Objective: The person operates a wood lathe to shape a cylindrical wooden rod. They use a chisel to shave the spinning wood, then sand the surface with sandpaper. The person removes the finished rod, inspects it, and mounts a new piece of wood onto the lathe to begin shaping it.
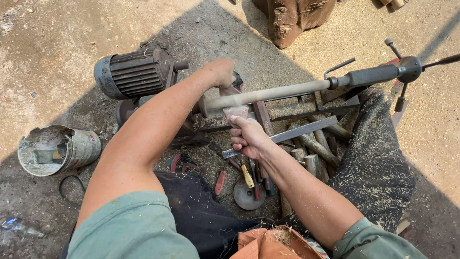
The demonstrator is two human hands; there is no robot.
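A pale wooden rod [268, 94] is mounted lengthwise on a small ground-level lathe, blurred as if spinning, between the drive end near the motor [132, 72] and the dark metal tailstock [378, 74]. A strip of pinkish sandpaper [235, 111] wraps around the rod's left end. My left hand [221, 73] holds its upper end behind the rod. My right hand [247, 136] grips the lower end below the rod. A flat steel tool rest bar [299, 131] runs under the rod.
Chisels and handled tools [247, 176] and a round metal disc [248, 194] lie on the ground below the lathe. Several wooden billets [316, 148] are piled at right. A dented metal can [57, 149] lies at left. A wood stump [294, 19] stands beyond. Sawdust covers my trouser leg [378, 163].
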